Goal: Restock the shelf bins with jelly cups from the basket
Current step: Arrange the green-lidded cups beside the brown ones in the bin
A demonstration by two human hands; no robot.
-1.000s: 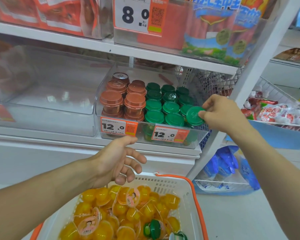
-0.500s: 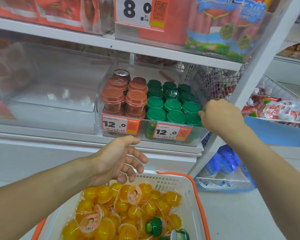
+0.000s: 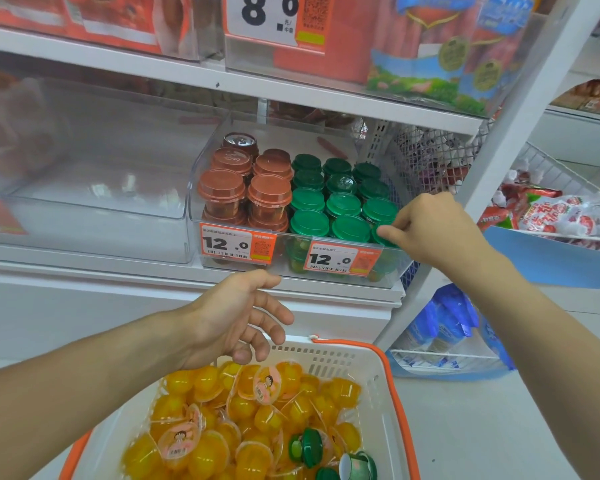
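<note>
**Right hand at the bin's front corner, left hand idle over the basket**

The right hand reaches to the front right corner of the clear shelf bin, fingertips pinching the green-lidded jelly cup seated there. Left of it, green lids pack the rows tightly, brown-lidded cups beyond them. Farther left, past the left hand, a second clear bin offers open room. The left hand hovers just above the basket, fingers loosely spread, holding nothing. Beneath it lie orange jelly cups and a few green-lidded ones, reaching the basket's orange rim
</note>
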